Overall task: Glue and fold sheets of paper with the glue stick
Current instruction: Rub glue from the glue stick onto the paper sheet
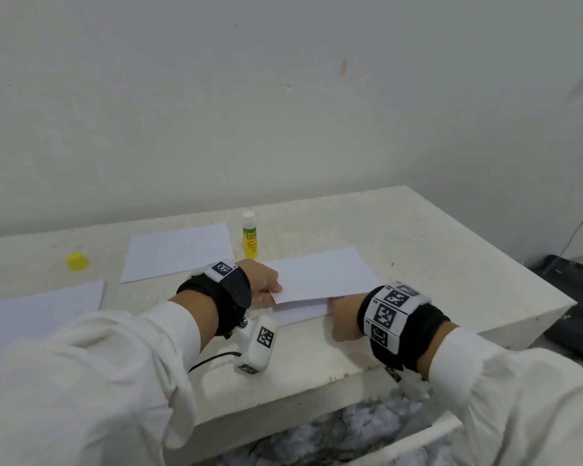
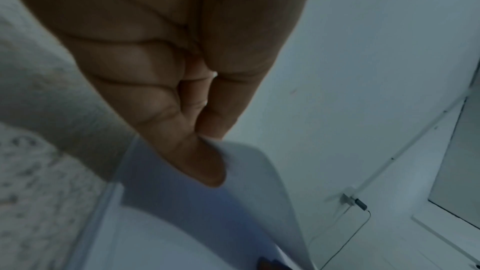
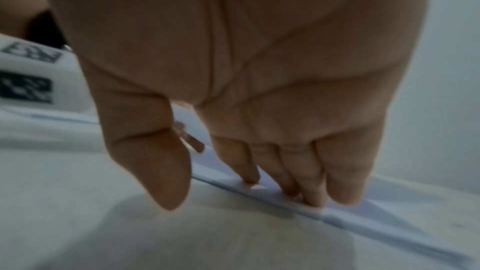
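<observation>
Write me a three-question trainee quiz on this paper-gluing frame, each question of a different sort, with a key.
1. True or false: the glue stick stands upright on the table with its yellow cap on.
2. Which hand pinches the lifted edge of the sheet being folded? A) left hand B) right hand C) neither
3. Fill in: the right hand's fingertips press down on the ____.

Key: 1 false, the cap lies apart to the left; 2 A; 3 sheet being folded.
</observation>
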Available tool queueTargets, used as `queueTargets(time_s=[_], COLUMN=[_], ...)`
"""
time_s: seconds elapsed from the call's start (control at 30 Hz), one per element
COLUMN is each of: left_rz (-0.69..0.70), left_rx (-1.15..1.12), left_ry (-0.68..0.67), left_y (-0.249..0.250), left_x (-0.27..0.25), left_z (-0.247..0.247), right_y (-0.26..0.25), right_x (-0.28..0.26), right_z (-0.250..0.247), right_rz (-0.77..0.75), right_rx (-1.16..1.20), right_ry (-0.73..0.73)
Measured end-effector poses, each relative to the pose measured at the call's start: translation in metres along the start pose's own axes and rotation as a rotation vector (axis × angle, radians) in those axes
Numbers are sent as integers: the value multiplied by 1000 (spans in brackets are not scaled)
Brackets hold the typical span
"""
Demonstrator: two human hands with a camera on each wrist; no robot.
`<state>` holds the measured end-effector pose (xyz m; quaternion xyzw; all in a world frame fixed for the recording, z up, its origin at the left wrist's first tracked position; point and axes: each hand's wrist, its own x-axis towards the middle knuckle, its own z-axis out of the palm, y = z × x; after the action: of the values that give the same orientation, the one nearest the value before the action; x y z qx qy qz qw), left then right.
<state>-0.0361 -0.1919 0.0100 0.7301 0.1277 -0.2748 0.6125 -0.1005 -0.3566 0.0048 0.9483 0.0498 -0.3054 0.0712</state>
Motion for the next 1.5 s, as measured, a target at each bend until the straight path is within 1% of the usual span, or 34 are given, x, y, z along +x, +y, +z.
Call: queueTargets(time_s=[0.03, 0.1, 0.13, 0.23, 0.27, 0.33, 0.43, 0.53, 0.6, 0.67, 0.7, 0.8, 0.87, 0.93, 0.97, 1.0, 1.07, 1.1, 1.17, 1.2, 1.3, 1.33, 1.4, 1.5], left_rz=[8, 30, 40, 56, 55, 49, 33, 11, -23, -34, -34, -39, -49, -50, -54, -57, -73, -69, -41, -34, -66, -81, -82, -79], left_rx=[19, 84, 123, 269, 323, 422, 544, 694, 785, 845, 876, 994, 1046, 1085, 1105, 1126, 1173, 1203, 1265, 1287, 1305, 1318, 1349, 1419], left_ry=[-2, 13, 27, 70, 81, 108, 158, 228, 262, 281, 281, 274, 268, 257, 247, 239, 240, 245, 241, 234, 221, 210, 178, 99], left_y=[-1, -3, -4, -11, -15, -23, -35, -46, -53, -55, -56, -55, -55, -58, -60, -62, -65, -66, -69, -71, -73, -73, -74, -74], left_x=[-1, -5, -7, -14, -18, -28, -43, -56, -63, -68, -70, -72, -71, -68, -66, -64, -62, -62, -61, -60, -60, -60, -60, -61], left_z=[-3, -11, -17, -46, -58, -83, -119, -147, -159, -167, -170, -177, -179, -181, -183, -185, -188, -189, -192, -194, -198, -199, -203, -208], right_y=[7, 20, 23, 26, 26, 23, 10, -19, -43, -62, -71, -90, -95, -90, -89, -89, -101, -108, -115, -121, -139, -146, -159, -181], right_x=[5, 10, 8, 3, 1, 6, 22, 46, 64, 82, 87, 94, 106, 144, 148, 145, 116, 106, 100, 96, 84, 78, 71, 68], right_z=[1, 0, -3, -19, -26, -43, -77, -103, -112, -117, -120, -127, -125, -123, -124, -126, -129, -130, -131, -131, -130, -130, -130, -131], right_rz=[30, 80, 82, 86, 110, 194, 183, 93, 46, 66, 64, 119, 162, 188, 214, 216, 142, 87, -23, -71, -156, -174, -204, -294], right_rx=[8, 16, -2, -51, -58, 3, 85, 198, 388, 533, 560, 608, 526, 464, 484, 564, 710, 763, 852, 896, 859, 825, 797, 791], right_ry=[-23, -20, 2, 5, 22, 105, 212, 269, 277, 267, 274, 264, 252, 289, 316, 348, 369, 408, 472, 468, 313, 295, 321, 353])
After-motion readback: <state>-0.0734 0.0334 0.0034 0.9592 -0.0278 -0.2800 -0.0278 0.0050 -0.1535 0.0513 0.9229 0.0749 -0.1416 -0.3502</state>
